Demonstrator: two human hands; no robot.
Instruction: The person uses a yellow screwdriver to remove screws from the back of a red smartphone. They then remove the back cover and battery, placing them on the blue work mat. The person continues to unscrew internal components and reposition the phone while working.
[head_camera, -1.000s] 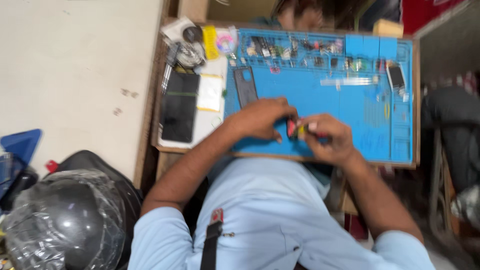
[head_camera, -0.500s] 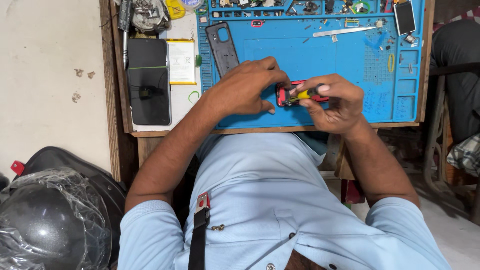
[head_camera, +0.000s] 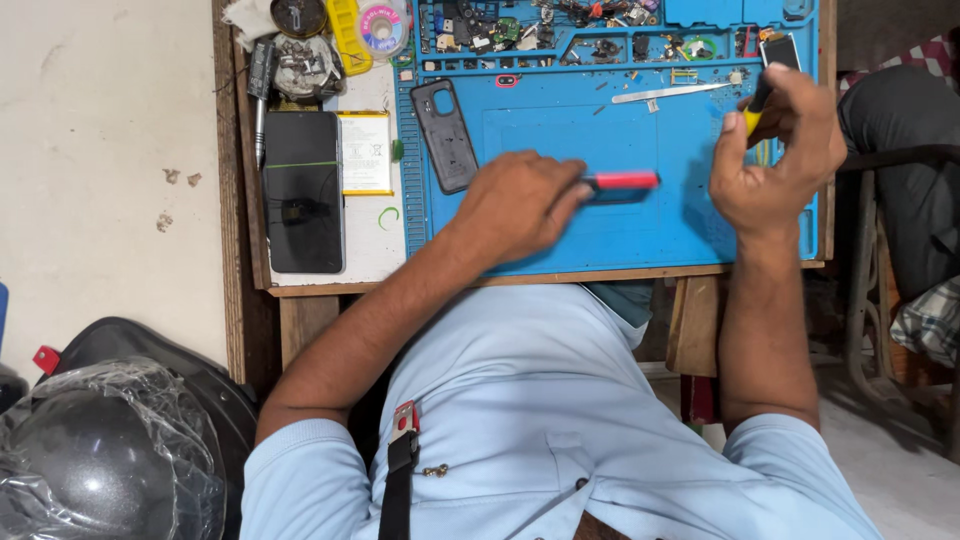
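Seen from above, left to right: dark smartphone (head_camera: 303, 190) and flat battery (head_camera: 366, 152) lying on the wooden table (head_camera: 245, 200), then grey phone back cover (head_camera: 446, 135) on the blue repair mat (head_camera: 600, 230). Left hand (head_camera: 520, 205) closed around a red-handled tool (head_camera: 622, 181) held low over mid-mat; right hand (head_camera: 775, 140) pinched shut on a yellow-and-black screwdriver (head_camera: 756, 105) near the mat's right edge. Both tools probably light, stiff and slim, best gripped by the handle.
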